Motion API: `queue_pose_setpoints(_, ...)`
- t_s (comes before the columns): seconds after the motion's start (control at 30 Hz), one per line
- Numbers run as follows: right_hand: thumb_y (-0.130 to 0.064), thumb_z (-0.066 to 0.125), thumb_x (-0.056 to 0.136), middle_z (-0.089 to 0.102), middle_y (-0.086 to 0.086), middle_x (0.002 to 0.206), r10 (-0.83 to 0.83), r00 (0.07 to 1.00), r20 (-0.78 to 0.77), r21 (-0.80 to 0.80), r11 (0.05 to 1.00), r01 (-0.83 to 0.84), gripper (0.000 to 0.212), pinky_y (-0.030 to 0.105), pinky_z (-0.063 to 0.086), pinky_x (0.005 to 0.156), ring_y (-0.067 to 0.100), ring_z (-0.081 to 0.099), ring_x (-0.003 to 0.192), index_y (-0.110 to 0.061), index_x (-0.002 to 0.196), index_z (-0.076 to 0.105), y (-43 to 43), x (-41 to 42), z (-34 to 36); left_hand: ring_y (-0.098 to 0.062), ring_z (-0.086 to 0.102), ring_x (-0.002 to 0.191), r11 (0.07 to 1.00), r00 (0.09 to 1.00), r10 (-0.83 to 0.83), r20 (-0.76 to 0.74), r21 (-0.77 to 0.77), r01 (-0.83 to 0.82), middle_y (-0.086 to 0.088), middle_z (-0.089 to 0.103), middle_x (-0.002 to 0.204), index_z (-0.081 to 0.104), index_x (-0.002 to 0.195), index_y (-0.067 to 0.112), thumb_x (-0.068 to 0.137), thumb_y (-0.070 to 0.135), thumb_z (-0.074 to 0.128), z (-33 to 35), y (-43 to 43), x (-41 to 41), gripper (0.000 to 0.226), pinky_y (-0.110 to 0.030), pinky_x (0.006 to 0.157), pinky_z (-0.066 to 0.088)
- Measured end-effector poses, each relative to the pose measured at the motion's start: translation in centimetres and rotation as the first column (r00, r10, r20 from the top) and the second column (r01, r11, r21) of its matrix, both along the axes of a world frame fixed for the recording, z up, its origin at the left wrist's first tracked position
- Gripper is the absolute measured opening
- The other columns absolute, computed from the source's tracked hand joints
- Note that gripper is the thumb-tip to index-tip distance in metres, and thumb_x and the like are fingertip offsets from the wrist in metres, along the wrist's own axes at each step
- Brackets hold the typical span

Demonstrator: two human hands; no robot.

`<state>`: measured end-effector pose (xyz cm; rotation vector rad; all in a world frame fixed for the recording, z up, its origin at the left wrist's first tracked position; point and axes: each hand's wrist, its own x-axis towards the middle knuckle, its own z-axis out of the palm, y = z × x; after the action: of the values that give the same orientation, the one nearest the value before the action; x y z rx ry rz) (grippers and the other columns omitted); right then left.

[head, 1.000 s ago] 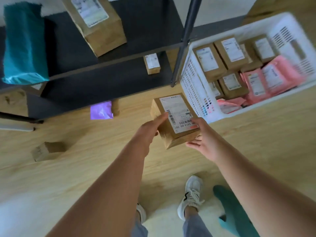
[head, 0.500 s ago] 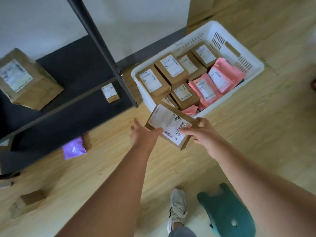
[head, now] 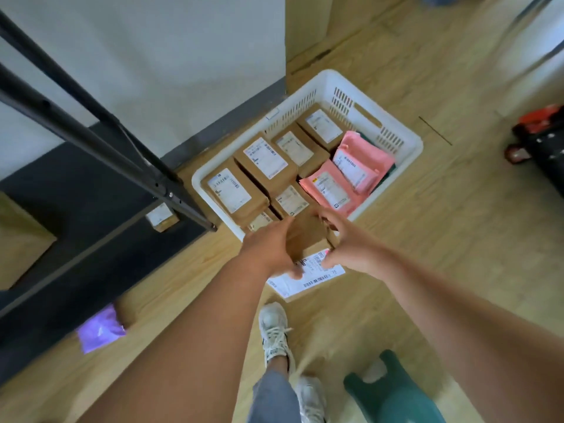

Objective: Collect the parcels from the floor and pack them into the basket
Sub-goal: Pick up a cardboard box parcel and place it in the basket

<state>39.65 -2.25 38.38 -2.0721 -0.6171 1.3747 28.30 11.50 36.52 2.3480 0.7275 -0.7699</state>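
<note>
Since half a second ago, the brown cardboard parcel with a white shipping label (head: pixel 307 238) is tipping over. Its label face, then turned upward, is now facing back toward the person, and the parcel is hanging at the near rim of the white slatted plastic basket (head: pixel 396 138). Whether it is touching that rim cannot be told.

Holding: the left hand (head: pixel 268 248) is gripping the parcel's left side, with its thumb lying on the label. The right hand (head: pixel 354 242) is curling round the right edge. Neither hand is free.

Basket condition: brown labelled boxes (head: pixel 265 160) are filling the left and far parts, packed close together. Pink padded mailers (head: pixel 351 175) are lying stacked at the right. The near corner, under the hands, is hidden.

Recommendation, as a judgement:
- Keep the parcel turning until it is matching the lie of the packed boxes.
- Lift its lower edge clear of the rim before going in, as it is likely to catch there.
- Keep both hands gripping until the base is seating.
- Steer left of the mailers, which are likely to crush or slide.

Outstanding: a purple plastic packet (head: pixel 100 328) is lying on the wooden floor (head: pixel 457 239).
</note>
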Motion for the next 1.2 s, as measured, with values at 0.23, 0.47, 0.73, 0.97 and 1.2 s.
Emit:
queue_pose_setpoints(0.23, -0.020, 0.073, 0.084, 0.049, -0.003, 0.139, -0.406, 0.910, -0.078, -0.149, 0.908, 0.392, 0.074, 0.036, 0.046, 0.094, 0.016, 0.053, 0.115, -0.018, 0.146, 0.031, 3.7, 4.3, -1.6, -0.023, 0.056, 0.118, 0.863, 0.869, 0.494, 0.014, -0.128, -0.489, 0.000, 0.054, 0.136, 0.031, 0.139, 0.017, 0.064, 0.050, 0.084, -0.3, 4.2, 4.7, 0.097, -0.032, 0.083, 0.045)
queue_pose_setpoints(0.47, -0.026, 0.062, 0.092, 0.066, -0.009, 0.101, -0.417, 0.903, -0.106, -0.191, 0.899, 0.393, 0.033, 0.034, 0.054, 0.087, 0.011, 0.064, 0.093, -0.020, 0.125, 0.058, 6.2, 7.8, -3.1, -0.030, 0.052, 0.125, 0.584, 0.665, 0.738, -0.116, -0.385, -0.715, -0.007, 0.050, 0.141, 0.018, 0.147, 0.007, 0.076, 0.054, 0.075, -1.0, 6.0, 10.3, 0.102, -0.037, 0.096, 0.045)
queue_pose_setpoints(0.73, -0.020, 0.064, 0.090, 0.067, 0.000, 0.102, -0.458, 0.885, -0.083, -0.254, 0.869, 0.425, 0.032, 0.041, 0.056, 0.089, 0.020, 0.067, 0.097, -0.015, 0.120, 0.052, 9.0, 16.1, -7.2, -0.021, 0.064, 0.103, 0.542, 0.636, 0.766, -0.097, -0.433, -0.720, 0.001, 0.065, 0.121, 0.055, 0.131, 0.021, 0.086, 0.030, 0.067, -4.3, 6.8, 16.5, 0.046, -0.041, 0.093, 0.053)
queue_pose_setpoints(0.97, -0.014, 0.058, 0.090, 0.067, -0.001, 0.102, -0.181, 0.975, 0.132, -0.209, 0.956, 0.206, 0.023, 0.023, 0.048, 0.051, 0.013, 0.063, 0.072, -0.021, 0.112, 0.056, 14.3, 25.5, -12.1, -0.011, 0.055, 0.070, 0.441, 0.475, 0.877, -0.073, -0.268, -0.856, 0.004, 0.059, 0.085, 0.048, 0.103, 0.019, 0.090, 0.021, 0.060, -9.1, 8.5, 24.3, 0.018, -0.026, 0.054, 0.041)
queue_pose_setpoints(1.2, -0.014, 0.054, 0.087, 0.066, 0.004, 0.108, 0.089, 0.974, 0.207, -0.224, 0.974, -0.041, 0.035, 0.029, 0.047, 0.063, 0.026, 0.063, 0.088, -0.019, 0.121, 0.059, 19.0, 30.0, -17.9, -0.011, 0.057, 0.067, 0.404, 0.432, 0.897, -0.091, -0.227, -0.886, 0.002, 0.065, 0.099, 0.059, 0.114, 0.019, 0.094, 0.021, 0.051, -14.6, 10.2, 28.0, 0.021, -0.022, 0.047, 0.035)
